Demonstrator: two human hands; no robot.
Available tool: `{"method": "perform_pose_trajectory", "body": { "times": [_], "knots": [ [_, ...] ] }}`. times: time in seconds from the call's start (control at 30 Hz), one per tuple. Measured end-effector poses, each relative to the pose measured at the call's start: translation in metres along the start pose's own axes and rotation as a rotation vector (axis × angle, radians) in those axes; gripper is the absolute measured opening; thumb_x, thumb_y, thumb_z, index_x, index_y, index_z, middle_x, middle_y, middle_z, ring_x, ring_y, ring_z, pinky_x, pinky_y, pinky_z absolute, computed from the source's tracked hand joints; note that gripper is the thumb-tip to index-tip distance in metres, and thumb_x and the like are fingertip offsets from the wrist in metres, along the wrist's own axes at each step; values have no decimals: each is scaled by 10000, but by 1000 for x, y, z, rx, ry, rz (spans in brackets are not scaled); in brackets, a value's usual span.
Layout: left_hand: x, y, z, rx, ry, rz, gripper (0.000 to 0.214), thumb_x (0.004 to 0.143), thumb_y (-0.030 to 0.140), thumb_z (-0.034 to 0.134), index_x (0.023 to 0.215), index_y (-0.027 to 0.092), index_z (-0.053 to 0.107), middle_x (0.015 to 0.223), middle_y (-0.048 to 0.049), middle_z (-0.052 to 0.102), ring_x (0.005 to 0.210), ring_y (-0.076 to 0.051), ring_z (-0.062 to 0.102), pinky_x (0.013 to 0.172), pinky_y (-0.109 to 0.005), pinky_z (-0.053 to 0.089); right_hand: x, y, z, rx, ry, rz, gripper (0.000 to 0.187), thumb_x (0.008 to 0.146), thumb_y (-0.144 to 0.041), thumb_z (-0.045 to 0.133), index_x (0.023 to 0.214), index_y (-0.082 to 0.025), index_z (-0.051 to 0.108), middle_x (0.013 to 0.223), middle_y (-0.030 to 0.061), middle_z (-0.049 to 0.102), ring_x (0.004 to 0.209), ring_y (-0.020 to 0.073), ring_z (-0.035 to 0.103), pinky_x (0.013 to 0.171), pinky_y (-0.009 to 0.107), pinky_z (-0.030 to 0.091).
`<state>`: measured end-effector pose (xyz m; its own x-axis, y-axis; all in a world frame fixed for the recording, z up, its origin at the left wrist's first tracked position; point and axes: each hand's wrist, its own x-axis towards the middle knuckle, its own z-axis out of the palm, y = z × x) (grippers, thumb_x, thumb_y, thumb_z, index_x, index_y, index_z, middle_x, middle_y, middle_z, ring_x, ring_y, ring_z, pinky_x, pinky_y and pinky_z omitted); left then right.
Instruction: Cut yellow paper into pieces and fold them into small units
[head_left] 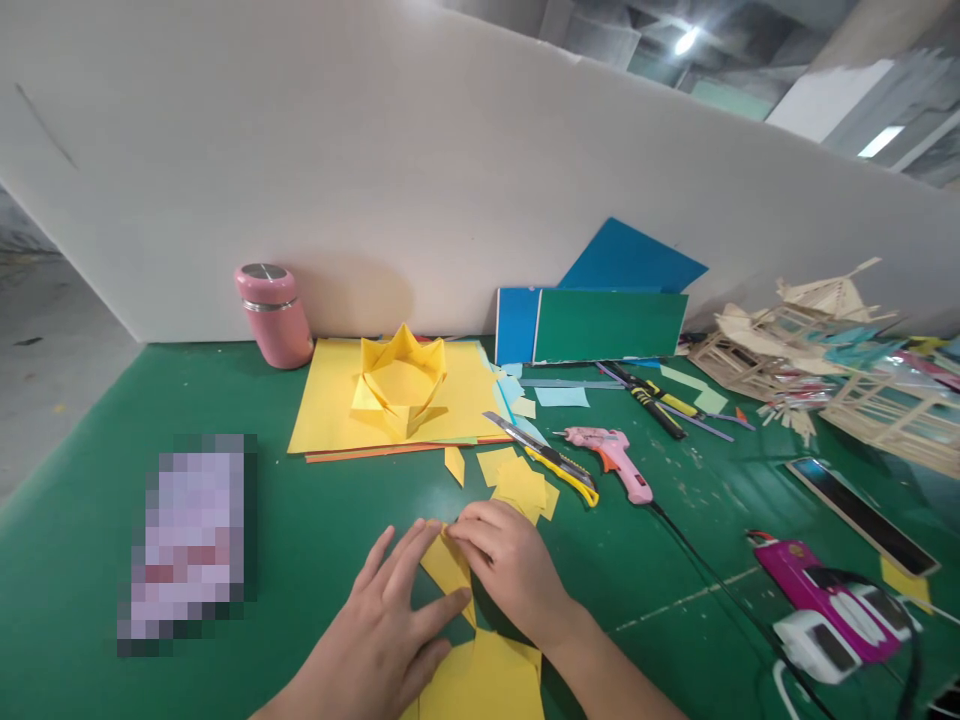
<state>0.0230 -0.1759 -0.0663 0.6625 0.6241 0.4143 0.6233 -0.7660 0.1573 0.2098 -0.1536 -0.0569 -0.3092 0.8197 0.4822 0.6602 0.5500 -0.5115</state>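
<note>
Between my hands lies a folded piece of yellow paper (448,568) on the green table. My left hand (386,620) rests on its left side, fingers stretched out and apart. The fingers of my right hand (510,565) pinch the top end of this piece, partly hiding it. Closer to me, below both hands, is more yellow paper (484,685). Just beyond my right hand, several small yellow squares (521,485) overlap in a loose pile. A yellow diamond-shaped piece (454,465) lies to their left. Farther back, a folded yellow paper ring with points (401,380) stands on yellow sheets (322,410).
A yellow utility knife (559,468) and a pink glue gun (615,460) with a trailing cord lie right of centre. At right are a magenta power strip (814,590) and wooden stick models (780,340). A pink flask (274,318) stands by the white partition (337,150).
</note>
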Motion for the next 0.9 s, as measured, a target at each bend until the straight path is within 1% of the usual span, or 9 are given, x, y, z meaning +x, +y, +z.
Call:
{"method": "perform_pose_trajectory", "body": {
  "times": [0.07,0.13,0.2,0.3,0.4,0.53,0.63,0.8,0.9],
  "knots": [
    [-1,0,1,19,3,-16,269,861,402,574,1120,354,631,1383,-71,434,1291,-323,396,1016,-544,390,0,1,-1,-6,-22,-9,303,963,-188,422,791,-185,671,730,43,619,704,165,565,615,268,442],
    [1,0,-3,52,-25,10,274,863,415,570,1129,371,622,1359,-80,460,1278,-334,409,974,-545,424,1,1,-2,-3,-36,-14,299,965,-191,420,813,-182,676,739,43,614,713,164,562,626,268,443],
    [4,1,-11,84,-49,52,260,874,415,555,1121,370,624,1313,-95,502,1237,-323,451,925,-510,466,1,2,-3,-1,-44,-17,298,966,-192,418,821,-177,678,746,45,614,715,164,559,634,271,443],
    [9,2,-17,118,-55,75,253,885,415,538,1114,352,626,1294,-100,529,1216,-299,470,915,-466,468,1,3,-4,-8,-56,-25,312,970,-194,410,813,-171,679,740,46,617,708,166,555,636,275,440],
    [9,3,-15,115,-24,56,249,877,428,544,1096,351,633,1292,-81,544,1224,-288,461,956,-457,420,2,2,-4,-22,-68,-32,337,978,-208,396,801,-171,681,737,46,622,703,165,554,633,275,437],
    [6,4,-6,71,24,17,229,857,433,570,1062,362,644,1287,-81,559,1232,-284,459,995,-466,351,3,1,-5,-52,-72,-49,360,984,-216,382,792,-175,683,740,47,625,697,162,549,628,271,431],
    [5,5,-4,61,27,10,234,856,430,576,1069,362,643,1293,-71,563,1242,-269,455,1036,-452,293,4,1,-6,-64,-85,-53,363,982,-203,382,775,-174,679,733,44,619,695,159,543,626,264,424],
    [4,5,-2,85,18,2,238,857,446,577,1067,358,647,1330,-60,549,1247,-263,459,1097,-445,152,4,2,-6,-89,-111,-57,388,985,-190,367,737,-172,666,712,36,608,678,155,526,621,260,413],
    [4,5,-1,99,5,25,250,862,453,570,1077,349,642,1325,-63,560,1261,-265,452,1104,-444,132,3,2,-6,-110,-119,-62,375,984,-193,380,752,-178,675,714,32,618,682,155,526,622,260,412]
  ]
}}
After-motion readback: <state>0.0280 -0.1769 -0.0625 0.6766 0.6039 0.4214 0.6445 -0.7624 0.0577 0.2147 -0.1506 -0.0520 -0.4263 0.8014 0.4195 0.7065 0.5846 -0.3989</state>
